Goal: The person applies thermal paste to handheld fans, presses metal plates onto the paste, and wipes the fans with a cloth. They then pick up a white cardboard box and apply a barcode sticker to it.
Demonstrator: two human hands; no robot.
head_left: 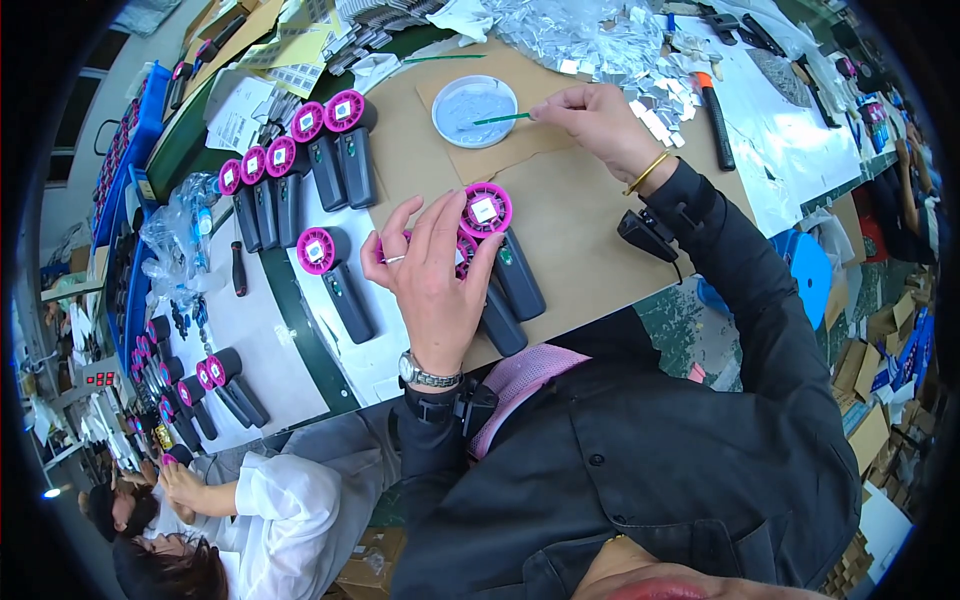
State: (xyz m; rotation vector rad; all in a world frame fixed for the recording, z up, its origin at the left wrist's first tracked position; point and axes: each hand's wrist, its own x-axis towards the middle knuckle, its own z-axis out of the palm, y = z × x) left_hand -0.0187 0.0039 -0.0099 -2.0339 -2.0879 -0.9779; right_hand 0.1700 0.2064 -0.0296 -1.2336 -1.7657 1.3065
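Observation:
My right hand point(605, 125) pinches a thin green stick point(503, 119) between thumb and fingertips. Its far end dips into pale paste in a round white dish point(474, 142). Curved around the pink head of a dark handheld fan point(503, 322), my left hand point(435, 275) covers most of that head. A second handheld fan point(520, 275) lies right beside it; its pink head faces up with a white square in the middle. To the left of my hand rests another fan point(348, 300) of the same kind.
Several more pink-headed fans point(325, 175) lie at the upper left. Silvery square pieces point(640, 85) are heaped at the back, near an orange-and-black hammer point(713, 120). A screwdriver point(238, 268) lies at the left. A person in a white shirt point(290, 510) works at the lower left.

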